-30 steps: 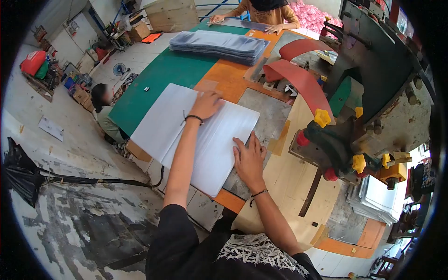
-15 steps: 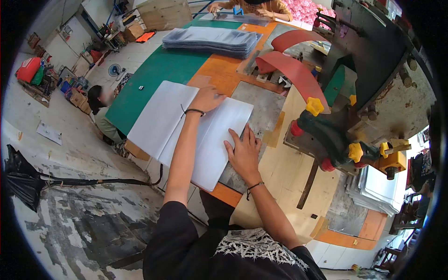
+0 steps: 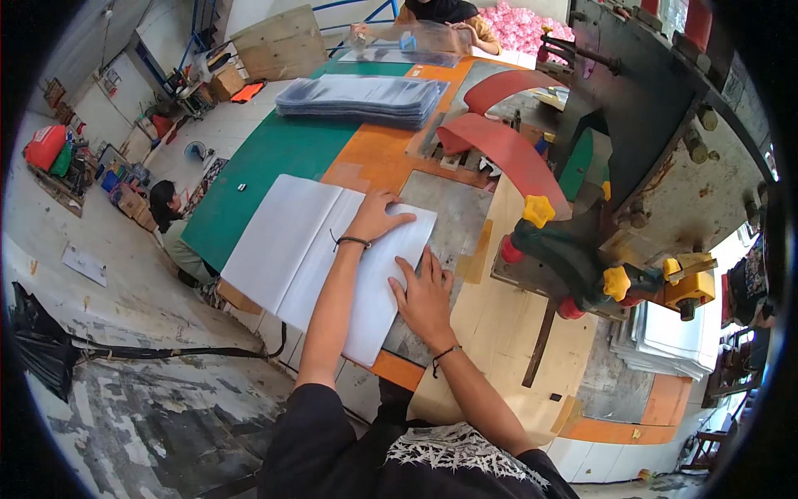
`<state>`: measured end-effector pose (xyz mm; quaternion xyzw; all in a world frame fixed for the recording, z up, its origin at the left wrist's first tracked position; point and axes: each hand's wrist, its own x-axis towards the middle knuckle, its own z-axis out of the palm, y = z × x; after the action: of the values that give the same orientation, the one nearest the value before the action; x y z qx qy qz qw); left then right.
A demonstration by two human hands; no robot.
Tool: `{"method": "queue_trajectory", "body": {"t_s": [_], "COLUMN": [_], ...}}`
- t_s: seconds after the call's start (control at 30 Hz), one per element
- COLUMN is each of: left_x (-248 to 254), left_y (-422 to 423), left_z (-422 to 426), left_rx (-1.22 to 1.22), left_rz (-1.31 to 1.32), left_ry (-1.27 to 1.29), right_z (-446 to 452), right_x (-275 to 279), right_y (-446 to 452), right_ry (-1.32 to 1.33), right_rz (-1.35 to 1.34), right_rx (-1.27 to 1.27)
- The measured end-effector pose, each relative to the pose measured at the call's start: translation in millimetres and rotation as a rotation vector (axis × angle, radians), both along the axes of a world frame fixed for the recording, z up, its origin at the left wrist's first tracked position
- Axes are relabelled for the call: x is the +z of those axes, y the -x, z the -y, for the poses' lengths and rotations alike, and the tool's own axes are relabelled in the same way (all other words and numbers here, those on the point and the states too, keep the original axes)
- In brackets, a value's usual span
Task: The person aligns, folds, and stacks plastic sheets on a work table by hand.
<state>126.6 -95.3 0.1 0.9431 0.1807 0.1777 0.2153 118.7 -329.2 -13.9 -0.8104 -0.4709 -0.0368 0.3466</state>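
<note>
White sheets (image 3: 281,234) lie in front of me like an opened folder, with a crease running down the middle. My left hand (image 3: 378,218) rests on the upper part of the right-hand half, thumb stretched away from the fingers. Lower down, my right hand (image 3: 426,299) lies with spread fingers over the right edge of the same half. Both hands touch the sheets and hold nothing. Whether the sheets are paper or plastic I cannot tell.
A stack of clear plastic sheets (image 3: 359,101) lies on the green mat (image 3: 249,170). A machine with yellow knobs (image 3: 539,211) and red curved strips (image 3: 507,154) stands at right, near a white stack (image 3: 665,341). Across the table, a co-worker (image 3: 482,33) handles a transparent sheet.
My left hand has slid down slightly from the sheet's top edge, and its thumb has spread. My right hand stays at the edge. The co-worker has lifted a transparent sheet. The view has shifted slightly.
</note>
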Motion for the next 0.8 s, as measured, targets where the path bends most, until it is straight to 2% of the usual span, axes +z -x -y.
{"method": "queue_trajectory", "body": {"t_s": [0.43, 0.53, 0.57, 0.67, 0.73, 0.8], "left_x": [-1, 5, 14, 5, -1, -35], "left_y": [3, 17, 32, 93, 152, 209], "left_z": [1, 12, 26, 36, 49, 45], "left_rx": [-0.027, -0.065, 0.048, 0.377, 0.767, 1.152], "left_rz": [-0.001, 0.095, -0.011, 0.114, 0.158, 0.407], "left_ry": [0.05, -0.204, -0.206, -0.297, -0.272, -0.142], "right_z": [-2, 2, 1, 1, -1, -2], "right_x": [-6, -5, -3, -7, -7, -7], "right_y": [-1, 2, 1, 1, 2, 2], "right_ry": [-0.027, -0.028, -0.039, -0.049, -0.021, 0.007], "right_rz": [-0.002, -0.01, -0.009, 0.003, 0.008, 0.016], "right_rx": [-0.011, 0.003, 0.005, 0.006, 0.003, -0.009]}}
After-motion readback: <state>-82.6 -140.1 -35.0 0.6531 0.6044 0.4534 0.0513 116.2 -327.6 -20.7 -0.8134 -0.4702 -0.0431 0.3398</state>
